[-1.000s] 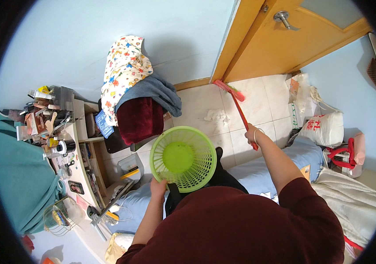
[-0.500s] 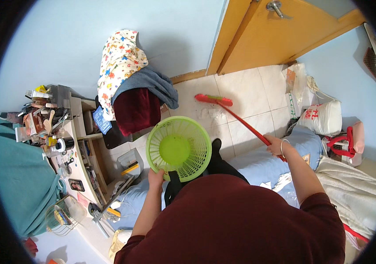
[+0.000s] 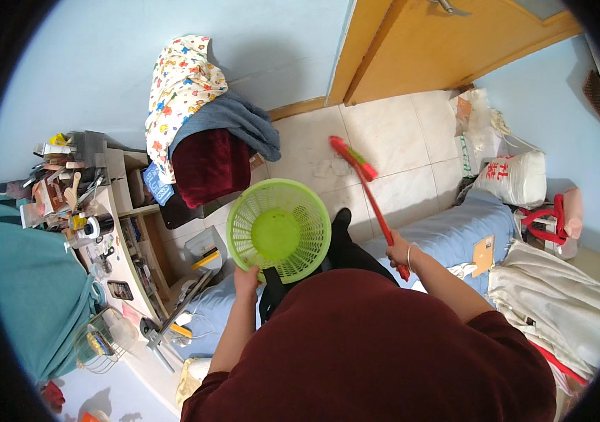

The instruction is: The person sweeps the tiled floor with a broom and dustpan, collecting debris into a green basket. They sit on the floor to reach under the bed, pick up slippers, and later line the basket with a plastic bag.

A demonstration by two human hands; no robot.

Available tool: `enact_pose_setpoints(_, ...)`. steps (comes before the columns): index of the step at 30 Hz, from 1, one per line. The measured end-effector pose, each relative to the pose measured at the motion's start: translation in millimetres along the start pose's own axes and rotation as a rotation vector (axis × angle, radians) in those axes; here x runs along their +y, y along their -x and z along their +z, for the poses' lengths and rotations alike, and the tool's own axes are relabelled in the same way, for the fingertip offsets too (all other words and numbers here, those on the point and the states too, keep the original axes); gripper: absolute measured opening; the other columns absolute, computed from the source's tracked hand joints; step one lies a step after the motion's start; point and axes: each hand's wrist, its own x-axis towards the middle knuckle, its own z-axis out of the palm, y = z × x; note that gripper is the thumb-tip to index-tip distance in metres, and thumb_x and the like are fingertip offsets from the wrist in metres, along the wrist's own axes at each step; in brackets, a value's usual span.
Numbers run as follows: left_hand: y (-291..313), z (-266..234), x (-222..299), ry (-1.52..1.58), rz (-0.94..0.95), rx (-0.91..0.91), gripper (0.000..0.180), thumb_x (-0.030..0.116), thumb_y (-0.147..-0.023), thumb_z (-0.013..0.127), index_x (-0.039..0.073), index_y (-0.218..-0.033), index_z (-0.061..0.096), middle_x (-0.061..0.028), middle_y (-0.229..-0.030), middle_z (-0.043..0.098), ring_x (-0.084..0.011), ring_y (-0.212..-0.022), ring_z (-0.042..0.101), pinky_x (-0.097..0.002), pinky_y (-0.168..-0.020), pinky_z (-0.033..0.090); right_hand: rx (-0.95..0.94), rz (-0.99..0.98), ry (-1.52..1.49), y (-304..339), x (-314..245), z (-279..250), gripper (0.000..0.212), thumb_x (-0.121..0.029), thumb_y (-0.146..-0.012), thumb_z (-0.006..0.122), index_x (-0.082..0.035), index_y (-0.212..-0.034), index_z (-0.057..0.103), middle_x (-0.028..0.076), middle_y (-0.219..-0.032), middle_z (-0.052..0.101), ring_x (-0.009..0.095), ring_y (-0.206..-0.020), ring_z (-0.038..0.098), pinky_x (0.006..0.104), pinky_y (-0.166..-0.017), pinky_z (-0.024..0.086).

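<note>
A: Left hand [image 3: 247, 280]?
B: Grasping the near rim of the green basket [image 3: 275, 235], fingers hooked at its lower left. Basket sits in front of the body, mouth up, inside facing the camera.
A: And the right hand [image 3: 401, 253]?
B: Closed around the red broom [image 3: 378, 212] near the end of its handle (a pale bangle [image 3: 411, 257] rides the wrist). Handle slants away, up and left, to the broom head [image 3: 354, 159].
A: Head on the tiles [image 3: 384, 126]?
B: Over them in view; contact, cannot tell. A faint pale patch [image 3: 333, 168] lies just left of it, too indistinct to name.
A: Step in hand, your reading?
B: Sweeping, I judge, with the basket held aside in the other hand.
A: What would the next stroke call for?
B: Bristles flat to the floor, head brought behind the patch, a short one-handed pull. Basket kept clear of the handle, and the dark shoe [image 3: 343, 215], between basket and broom, given room.
</note>
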Motion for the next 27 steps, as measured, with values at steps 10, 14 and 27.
enact_pose_setpoints(10, -9, 14, 6, 0.057, 0.008, -0.055, 0.036, 0.007, -0.075, 0.054, 0.004, -0.111, 0.054, -0.0076, -0.085, 0.061, -0.0163, -0.062, 0.059, -0.0282, -0.045, 0.045, -0.113, 0.049, -0.282, 53, 4, -45, 0.071, -0.002, -0.079, 0.049, -0.024, -0.14, 0.021, 0.003, -0.06, 0.042, 0.012, -0.041, 0.04, 0.028, -0.034, 0.035)
enact_pose_setpoints(14, -2, 10, 11, 0.109, -0.031, -0.04, 0.035, 0.007, -0.074, 0.056, 0.002, -0.108, 0.055, -0.0089, -0.084, 0.062, -0.0181, -0.061, 0.06, -0.0306, -0.045, 0.047, 0.009, 0.021, -0.204, 37, 11, -63, 0.071, 0.0, -0.077, 0.048, -0.022, -0.14, 0.023, 0.005, -0.06, 0.044, 0.013, -0.041, 0.043, 0.0298, -0.033, 0.037)
enact_pose_setpoints(27, -14, 23, -18, -0.252, 0.049, 0.06, 0.05, 0.028, -0.071, 0.064, 0.002, -0.114, 0.055, -0.0204, -0.102, 0.064, -0.0342, -0.09, 0.063, -0.0413, -0.077, 0.051, -0.074, -0.439, 0.637, -64, 82, -118, 0.035, -0.015, -0.081, 0.055, 0.002, -0.111, 0.052, 0.013, -0.1, 0.055, 0.024, -0.086, 0.055, 0.0313, -0.076, 0.043)
